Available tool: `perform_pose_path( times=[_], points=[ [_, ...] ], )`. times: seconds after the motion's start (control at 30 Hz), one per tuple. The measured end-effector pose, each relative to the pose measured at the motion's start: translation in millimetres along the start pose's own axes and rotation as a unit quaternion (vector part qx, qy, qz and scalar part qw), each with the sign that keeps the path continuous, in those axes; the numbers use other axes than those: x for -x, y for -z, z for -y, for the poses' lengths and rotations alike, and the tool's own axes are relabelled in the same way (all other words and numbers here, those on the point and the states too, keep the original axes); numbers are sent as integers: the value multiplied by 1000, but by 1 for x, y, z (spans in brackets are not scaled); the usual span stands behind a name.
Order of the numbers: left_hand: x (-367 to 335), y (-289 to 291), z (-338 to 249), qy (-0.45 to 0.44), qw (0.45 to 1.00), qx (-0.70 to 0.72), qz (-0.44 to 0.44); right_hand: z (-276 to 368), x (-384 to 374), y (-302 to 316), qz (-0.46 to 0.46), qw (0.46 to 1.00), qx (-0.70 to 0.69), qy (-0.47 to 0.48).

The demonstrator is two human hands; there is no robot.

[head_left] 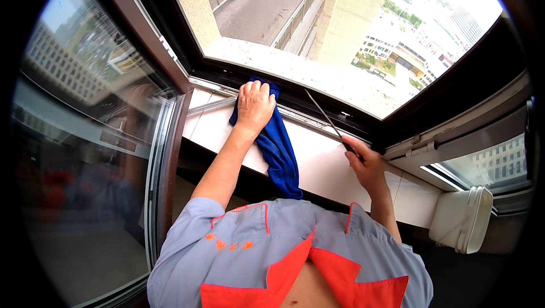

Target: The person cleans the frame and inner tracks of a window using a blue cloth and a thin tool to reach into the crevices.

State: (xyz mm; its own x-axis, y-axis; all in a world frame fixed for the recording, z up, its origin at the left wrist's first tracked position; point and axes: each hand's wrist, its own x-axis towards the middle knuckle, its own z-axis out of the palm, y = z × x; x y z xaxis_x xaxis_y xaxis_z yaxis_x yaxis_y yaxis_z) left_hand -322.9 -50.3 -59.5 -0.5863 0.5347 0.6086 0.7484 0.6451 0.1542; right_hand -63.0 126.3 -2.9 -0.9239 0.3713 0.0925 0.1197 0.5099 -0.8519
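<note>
My left hand [254,105] is closed over a blue cloth [278,152] and presses it against the dark lower rail of the window frame [292,101]. The rest of the cloth trails over the white sill [326,163] and down past its near edge. In my right hand [368,165] is a long thin screwdriver [325,116] with a dark handle, its slim metal shaft slanting up and to the left. Its tip meets the lower rail, to the right of the cloth. My fingers hide part of the handle.
A brown-framed glass sash [164,183] stands swung inward at the left. Another sash [482,160] stands open at the right, above a white plastic bucket [461,220]. Beyond the window's fine mesh screen [272,13] lie a pale wall, railings and buildings far below.
</note>
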Motion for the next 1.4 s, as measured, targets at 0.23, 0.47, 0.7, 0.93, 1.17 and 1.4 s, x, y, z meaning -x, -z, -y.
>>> perform_pose_path(
  times=[0.23,0.47,0.7,0.93,1.17,1.4],
  points=[
    [6,-10,15,13,991,120,-50,5,-37,-25,-4,993,62,100],
    [0,-6,67,184,973,126,-60,32,-102,-55,33,961,202,186],
    [67,34,25,128,981,145,-28,47,-148,-94,117,927,321,151],
    [87,43,24,145,954,261,-38,68,-189,-140,146,912,315,221],
    [87,43,28,181,925,324,-79,101,-250,-216,128,884,360,268],
    [89,44,26,151,941,295,-73,73,-210,-157,131,892,363,236]
  ],
)
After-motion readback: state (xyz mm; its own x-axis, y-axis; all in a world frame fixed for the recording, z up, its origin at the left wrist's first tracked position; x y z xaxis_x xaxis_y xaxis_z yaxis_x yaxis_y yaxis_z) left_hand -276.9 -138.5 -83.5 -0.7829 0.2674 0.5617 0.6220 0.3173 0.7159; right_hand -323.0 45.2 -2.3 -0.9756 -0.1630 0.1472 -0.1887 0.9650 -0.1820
